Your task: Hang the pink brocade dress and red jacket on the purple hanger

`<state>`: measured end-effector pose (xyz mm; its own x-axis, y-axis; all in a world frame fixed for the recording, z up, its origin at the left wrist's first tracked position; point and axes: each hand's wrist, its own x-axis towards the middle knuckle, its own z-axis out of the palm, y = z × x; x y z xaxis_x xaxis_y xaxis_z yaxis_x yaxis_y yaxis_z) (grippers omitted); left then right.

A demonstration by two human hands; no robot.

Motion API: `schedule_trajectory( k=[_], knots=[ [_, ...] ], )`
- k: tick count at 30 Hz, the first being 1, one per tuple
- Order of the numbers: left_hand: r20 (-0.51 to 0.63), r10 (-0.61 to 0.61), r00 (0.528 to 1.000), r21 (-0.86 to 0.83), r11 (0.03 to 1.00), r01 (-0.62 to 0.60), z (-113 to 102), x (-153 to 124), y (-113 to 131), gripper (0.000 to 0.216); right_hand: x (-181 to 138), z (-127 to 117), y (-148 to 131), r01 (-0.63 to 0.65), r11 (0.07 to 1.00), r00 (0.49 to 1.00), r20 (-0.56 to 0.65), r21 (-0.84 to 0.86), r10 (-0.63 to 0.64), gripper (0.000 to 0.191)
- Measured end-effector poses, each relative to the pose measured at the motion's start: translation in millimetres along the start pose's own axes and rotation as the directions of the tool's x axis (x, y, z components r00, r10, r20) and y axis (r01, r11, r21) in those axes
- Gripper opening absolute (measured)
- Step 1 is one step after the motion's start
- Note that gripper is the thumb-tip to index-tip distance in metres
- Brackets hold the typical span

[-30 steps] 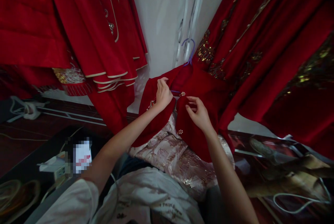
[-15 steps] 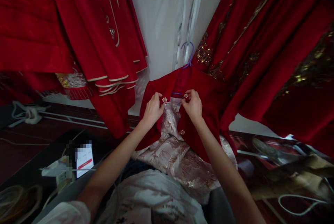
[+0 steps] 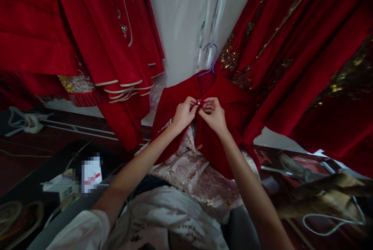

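A red jacket [image 3: 227,96] hangs in front of me on a purple hanger [image 3: 215,61]. Its two front edges meet at the upper middle, between my hands. My left hand [image 3: 185,113] pinches one edge by a small beaded button [image 3: 199,102]. Closed on the opposite edge, my right hand [image 3: 214,114] has its fingertips almost touching the left ones; a second beaded ornament [image 3: 205,105] shows between its fingers. Whether the two edges are joined is hidden by the fingers. Lower down, a flower-shaped beaded button [image 3: 199,147] sits on the edge. Pale shiny brocade [image 3: 210,180] spreads below the jacket.
Red garments [image 3: 84,36] with pale piping hang at left, and gold-trimmed red garments [image 3: 291,59] at right. A phone [image 3: 91,176] and a white power strip [image 3: 61,184] lie on a dark surface at lower left. A white cord [image 3: 329,232] loops at lower right.
My hands have come together at the middle, drawing the jacket's two front edges from apart to meeting. The gap that showed pale brocade between them has narrowed at the top.
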<state>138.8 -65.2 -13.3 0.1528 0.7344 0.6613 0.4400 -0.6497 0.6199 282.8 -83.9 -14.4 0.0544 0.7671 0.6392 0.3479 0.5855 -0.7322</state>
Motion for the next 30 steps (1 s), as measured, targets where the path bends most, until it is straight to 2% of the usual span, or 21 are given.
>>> schedule_trajectory(
  k=[3, 8, 16, 22, 26, 30],
  knots=[
    [-0.024, -0.019, 1.000, -0.047, 0.999, 0.018, -2.6, -2.2, -2.6, 0.019, -1.6, 1.2, 0.7, 0.009, 1.000, 1.000, -0.016, 0.029, -0.009, 0.034],
    [0.079, 0.061, 0.995, 0.004, 0.998, -0.062, -9.7, 3.6, 0.7, 0.017, -4.5, 0.8, -3.8, 0.038, 0.999, 0.999, -0.030, 0.003, -0.038, 0.021],
    [0.180, 0.137, 0.974, 0.038, 0.989, -0.146, -11.9, 6.5, 4.1, 0.018, -7.3, 0.2, -4.9, 0.058, 0.998, 0.995, -0.078, -0.007, -0.059, 0.022],
    [0.222, 0.151, 0.963, 0.070, 0.983, -0.170, -17.7, 5.7, 8.9, 0.018, -6.3, 0.3, -4.4, 0.049, 0.997, 0.993, -0.105, -0.052, -0.054, 0.025],
    [0.212, 0.132, 0.968, 0.147, 0.975, -0.166, -19.0, 8.3, 11.9, 0.014, -8.0, -1.2, -4.8, 0.044, 0.998, 0.993, -0.105, -0.038, -0.048, 0.028],
    [0.188, 0.151, 0.970, 0.122, 0.977, -0.176, -13.5, 13.3, 10.7, 0.013, -9.0, -5.0, -4.7, 0.030, 0.999, 0.994, -0.102, 0.011, -0.028, 0.030]
  ],
)
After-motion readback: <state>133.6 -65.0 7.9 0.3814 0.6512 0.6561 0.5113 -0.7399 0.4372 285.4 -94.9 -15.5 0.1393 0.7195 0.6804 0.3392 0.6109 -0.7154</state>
